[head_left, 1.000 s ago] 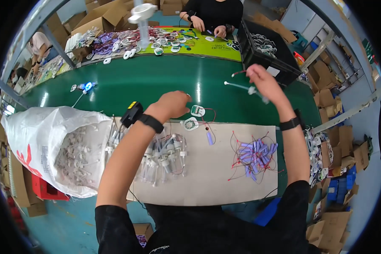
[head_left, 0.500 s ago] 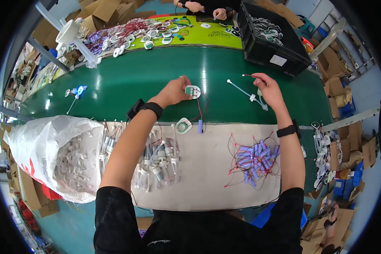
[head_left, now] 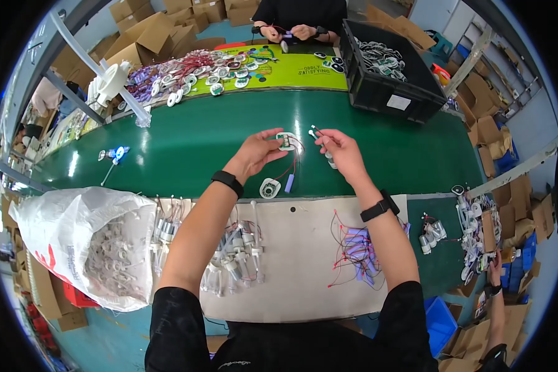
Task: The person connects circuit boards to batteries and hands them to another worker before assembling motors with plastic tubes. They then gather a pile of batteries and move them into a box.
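Note:
My left hand point(head_left: 254, 154) is closed on the edge of a small green circuit board point(head_left: 286, 142) in a white round housing. A thin red wire runs from the board toward a purple battery cell point(head_left: 289, 183) on the green work surface. Beside the cell lies a white ring-shaped cover point(head_left: 270, 188). Just right of the board, my right hand point(head_left: 342, 154) pinches a thin wire with a small white plug point(head_left: 315, 128). A pale tube piece point(head_left: 330, 160) shows under its fingers; the palm hides where wire and tube join.
A grey mat point(head_left: 297, 260) bears clear tubed motor parts point(head_left: 232, 257) and wired purple cells point(head_left: 358, 251). An open white bag point(head_left: 62, 229) sits left, a black bin point(head_left: 394, 93) far right. Across the green surface point(head_left: 198, 136), another person's hands point(head_left: 285, 32) work beside piled discs point(head_left: 217, 77).
My right hand has moved left, bringing the wire and pale tube close to the board. The board remains in my left hand. The whole view has shifted slightly.

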Tool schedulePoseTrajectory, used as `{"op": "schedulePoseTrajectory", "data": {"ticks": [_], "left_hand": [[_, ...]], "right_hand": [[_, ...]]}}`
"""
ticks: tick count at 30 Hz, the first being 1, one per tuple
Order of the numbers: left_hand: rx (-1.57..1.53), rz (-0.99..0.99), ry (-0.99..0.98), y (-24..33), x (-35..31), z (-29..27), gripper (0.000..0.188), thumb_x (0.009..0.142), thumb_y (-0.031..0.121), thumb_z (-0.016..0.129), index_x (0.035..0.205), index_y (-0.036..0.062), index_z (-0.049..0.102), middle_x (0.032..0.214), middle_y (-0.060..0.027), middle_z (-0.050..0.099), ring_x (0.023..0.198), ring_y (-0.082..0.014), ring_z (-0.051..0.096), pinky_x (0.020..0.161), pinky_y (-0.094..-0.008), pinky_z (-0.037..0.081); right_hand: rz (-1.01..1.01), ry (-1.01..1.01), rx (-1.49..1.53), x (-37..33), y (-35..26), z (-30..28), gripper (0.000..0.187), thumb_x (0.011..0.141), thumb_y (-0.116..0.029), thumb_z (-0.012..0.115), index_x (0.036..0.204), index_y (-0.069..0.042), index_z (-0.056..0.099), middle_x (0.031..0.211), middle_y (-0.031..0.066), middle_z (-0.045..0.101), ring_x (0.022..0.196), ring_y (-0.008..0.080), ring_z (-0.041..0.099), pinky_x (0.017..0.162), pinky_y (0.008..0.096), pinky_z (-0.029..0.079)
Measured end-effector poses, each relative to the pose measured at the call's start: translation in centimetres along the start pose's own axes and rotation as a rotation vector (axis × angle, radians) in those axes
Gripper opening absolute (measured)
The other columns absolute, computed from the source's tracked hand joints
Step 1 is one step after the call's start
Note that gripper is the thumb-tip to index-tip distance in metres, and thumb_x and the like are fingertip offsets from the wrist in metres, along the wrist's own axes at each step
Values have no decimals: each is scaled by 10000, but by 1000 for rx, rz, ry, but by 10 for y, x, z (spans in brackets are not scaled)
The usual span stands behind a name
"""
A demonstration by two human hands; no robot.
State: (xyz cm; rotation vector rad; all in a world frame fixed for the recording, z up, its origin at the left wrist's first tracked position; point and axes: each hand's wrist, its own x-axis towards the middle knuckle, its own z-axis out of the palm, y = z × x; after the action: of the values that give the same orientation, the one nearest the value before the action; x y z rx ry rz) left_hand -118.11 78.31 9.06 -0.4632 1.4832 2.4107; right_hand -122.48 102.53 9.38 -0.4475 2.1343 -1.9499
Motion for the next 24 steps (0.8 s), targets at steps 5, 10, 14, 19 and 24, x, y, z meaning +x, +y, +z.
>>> {"op": "schedulePoseTrajectory", "data": {"ticks": [5, 10, 14, 19, 24], "left_hand": [[238, 91, 132, -9, -4, 5, 398, 986, 17, 553, 1378, 1, 483, 1126, -106, 649, 1003, -185, 675, 866, -292, 615], [187, 282, 101, -10, -13, 10, 352, 978, 32, 571, 1328, -1, 565, 1070, -83, 643, 943, -136, 654, 820, -264, 613], [227, 275, 53, -13, -18, 7, 384, 999, 50, 552, 1376, -10, 514, 1109, -94, 666, 991, -154, 672, 855, -269, 608], [290, 300, 91, -16, -21, 8, 371, 997, 65, 568, 1359, -8, 536, 1070, -76, 681, 956, -124, 672, 848, -261, 608], [219, 292, 71, -17, -23, 10, 378, 995, 72, 574, 1362, -6, 532, 1039, -51, 676, 940, -107, 663, 852, -258, 607]], "right_hand": [[4, -17, -4, -7, 0, 15, 238, 982, -173, 607, 1143, -14, 679, 852, 21, 706, 722, 68, 585, 651, 221, 464], [60, -33, -43, -14, -10, 29, 217, 958, -176, 657, 1093, -14, 707, 826, 11, 703, 724, 61, 595, 653, 223, 470], [4, -19, 16, -13, -7, 38, 194, 926, -141, 701, 1073, -16, 723, 864, 1, 704, 730, 46, 580, 644, 195, 457], [-6, -6, 53, -13, -9, 48, 170, 911, -123, 723, 1039, -12, 727, 864, -11, 696, 761, 41, 592, 662, 188, 462], [-27, 0, 41, -11, -2, 51, 144, 908, -111, 730, 1014, -15, 723, 849, -15, 688, 765, 40, 589, 657, 193, 467]]}}
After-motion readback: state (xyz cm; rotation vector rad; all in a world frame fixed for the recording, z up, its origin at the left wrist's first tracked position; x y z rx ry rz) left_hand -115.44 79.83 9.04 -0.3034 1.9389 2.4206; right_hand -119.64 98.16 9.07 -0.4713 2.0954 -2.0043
